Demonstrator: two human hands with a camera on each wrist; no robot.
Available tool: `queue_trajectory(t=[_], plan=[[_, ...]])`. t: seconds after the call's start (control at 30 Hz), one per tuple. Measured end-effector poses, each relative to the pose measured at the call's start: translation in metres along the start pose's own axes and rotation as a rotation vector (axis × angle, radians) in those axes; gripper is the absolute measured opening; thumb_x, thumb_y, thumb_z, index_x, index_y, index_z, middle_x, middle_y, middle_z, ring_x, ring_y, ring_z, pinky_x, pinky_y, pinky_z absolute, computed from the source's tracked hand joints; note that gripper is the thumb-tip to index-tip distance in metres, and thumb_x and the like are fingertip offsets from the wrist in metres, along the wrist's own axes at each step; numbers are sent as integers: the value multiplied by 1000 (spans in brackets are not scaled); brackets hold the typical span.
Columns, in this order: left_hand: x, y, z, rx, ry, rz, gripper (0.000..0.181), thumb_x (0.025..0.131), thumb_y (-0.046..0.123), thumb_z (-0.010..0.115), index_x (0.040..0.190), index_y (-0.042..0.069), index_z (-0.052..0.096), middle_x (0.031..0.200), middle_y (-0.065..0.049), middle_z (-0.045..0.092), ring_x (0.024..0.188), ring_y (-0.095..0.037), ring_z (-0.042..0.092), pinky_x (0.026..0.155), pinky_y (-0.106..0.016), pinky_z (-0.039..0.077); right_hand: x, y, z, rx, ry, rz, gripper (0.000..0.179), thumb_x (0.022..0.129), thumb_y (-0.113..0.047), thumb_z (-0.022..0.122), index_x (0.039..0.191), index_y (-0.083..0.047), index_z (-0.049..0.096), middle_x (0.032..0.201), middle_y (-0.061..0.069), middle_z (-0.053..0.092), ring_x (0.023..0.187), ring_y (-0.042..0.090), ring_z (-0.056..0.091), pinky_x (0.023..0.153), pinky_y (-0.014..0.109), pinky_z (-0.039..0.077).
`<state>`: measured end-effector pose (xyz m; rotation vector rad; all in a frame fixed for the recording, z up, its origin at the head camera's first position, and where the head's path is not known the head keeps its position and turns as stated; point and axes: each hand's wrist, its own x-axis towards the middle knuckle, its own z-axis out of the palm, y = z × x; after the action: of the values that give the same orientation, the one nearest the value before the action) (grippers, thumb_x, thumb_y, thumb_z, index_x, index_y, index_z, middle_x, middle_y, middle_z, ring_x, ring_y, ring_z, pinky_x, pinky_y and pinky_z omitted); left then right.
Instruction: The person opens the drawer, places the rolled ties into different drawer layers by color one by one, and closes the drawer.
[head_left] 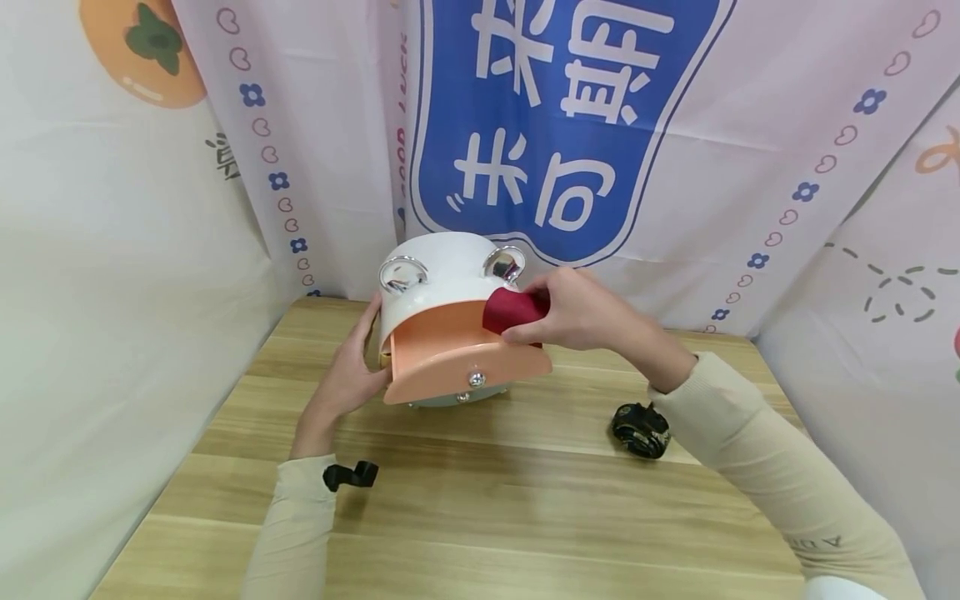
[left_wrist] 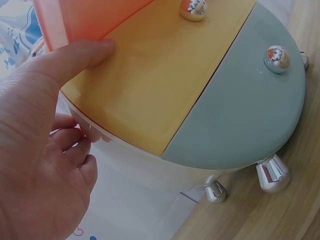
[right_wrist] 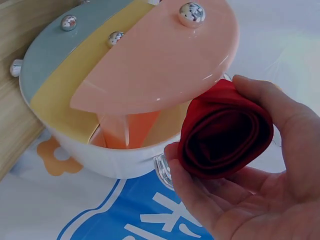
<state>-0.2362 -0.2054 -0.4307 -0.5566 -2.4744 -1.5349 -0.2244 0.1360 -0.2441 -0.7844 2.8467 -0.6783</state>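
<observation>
A white round-bodied drawer box (head_left: pixel 442 258) with silver ears and feet stands towards the back of the table. Its top orange drawer (head_left: pixel 468 371) is pulled out. My left hand (head_left: pixel 348 371) holds the box at its left side; in the left wrist view the thumb lies on the yellow drawer front (left_wrist: pixel 145 85) and the fingers bend behind the edge. My right hand (head_left: pixel 577 308) grips a rolled dark red cloth (head_left: pixel 513 310) over the right end of the open drawer. The roll's spiral end faces the right wrist view.
A black coiled roll with gold patterning (head_left: pixel 640 431) lies on the wooden table (head_left: pixel 525 508), near the right forearm. A grey-green bottom drawer (left_wrist: pixel 245 105) is closed below the yellow one. Printed cloth curtains (head_left: pixel 345 150) hang behind and at both sides.
</observation>
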Motion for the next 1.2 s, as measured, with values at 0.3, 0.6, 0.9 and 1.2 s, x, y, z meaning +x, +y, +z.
queue_trajectory(t=[0.3,0.6,0.9,1.2], plan=[[-1,1,0,11,1,-3,111,89,23,80,172,29,5,180,2,5,167,-34,7,134,-62,15,11,-6,3,-40,-37,-40,36,84,-47,87,100,-15,81,80,1,69,77,19,61,64,29,50],[-1,1,0,-1,-2,1,111,89,22,79,172,26,5,180,2,6,167,-33,6,135,-60,14,21,-13,7,-33,-81,-38,40,84,-49,86,105,-15,82,82,1,72,81,20,63,67,30,51],[-1,1,0,4,-3,2,110,90,21,78,172,27,5,180,2,6,167,-32,6,135,-60,14,28,-15,12,-31,-119,-43,40,85,-49,85,108,-15,82,90,1,74,87,19,64,70,29,56],[-1,2,-1,7,-4,-12,111,90,24,79,172,28,5,180,3,5,167,-33,6,134,-61,15,33,-19,17,-42,-123,-44,38,86,-50,83,104,-17,82,82,-1,74,82,18,63,68,28,53]])
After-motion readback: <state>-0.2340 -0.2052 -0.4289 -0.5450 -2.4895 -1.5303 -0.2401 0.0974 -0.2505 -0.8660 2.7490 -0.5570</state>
